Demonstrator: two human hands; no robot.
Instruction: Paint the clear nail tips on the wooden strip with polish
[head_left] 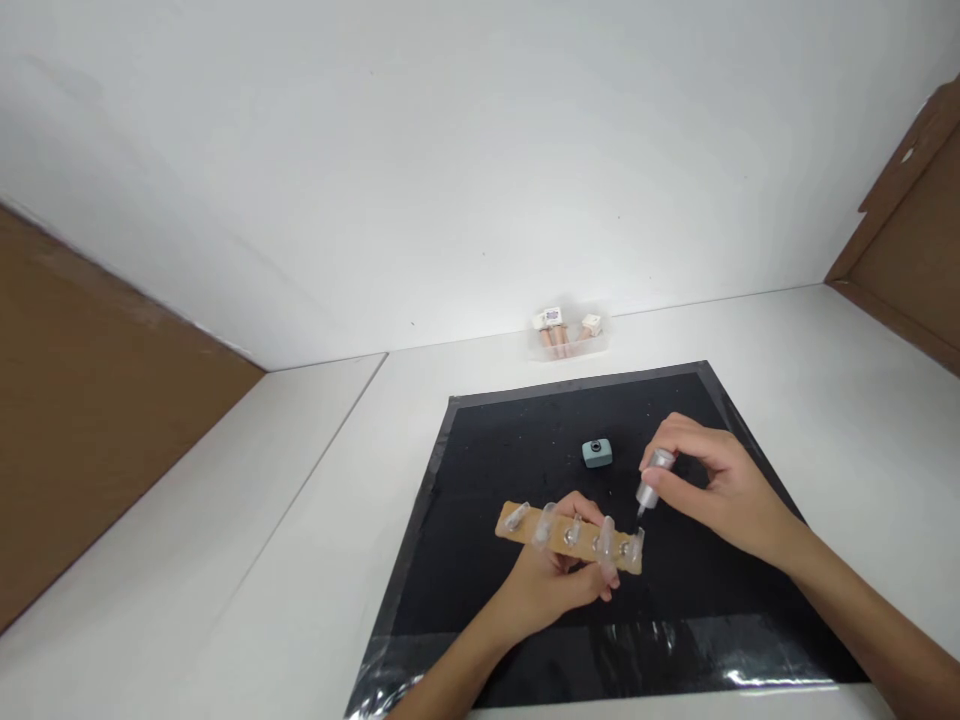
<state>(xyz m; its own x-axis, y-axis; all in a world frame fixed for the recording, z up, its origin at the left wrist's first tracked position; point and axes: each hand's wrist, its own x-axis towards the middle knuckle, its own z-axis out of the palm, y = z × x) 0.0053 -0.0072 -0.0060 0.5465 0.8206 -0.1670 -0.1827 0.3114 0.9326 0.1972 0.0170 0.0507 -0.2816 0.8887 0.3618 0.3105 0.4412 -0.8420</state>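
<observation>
My left hand [566, 570] is closed around a tan strip [555, 532] and holds it up over the black mat. Several clear pieces that look like false nail tips [607, 537] stand along it. Between the thumb and fingers of my right hand [709, 480] is a nail polish brush [651, 482] with a silvery cap. Its dark tip points down at the rightmost clear piece; whether they touch I cannot tell. Beyond the strip, a teal nail polish bottle [597, 453] sits on the mat, its dark round neck uncapped.
The black mat [495, 450] lies on a white table [315, 560], with clear film along its edges. Behind it, a clear plastic tray [574, 350] with several pinkish sticks and white blocks stands near the white wall. Brown panels [97, 380] flank both sides.
</observation>
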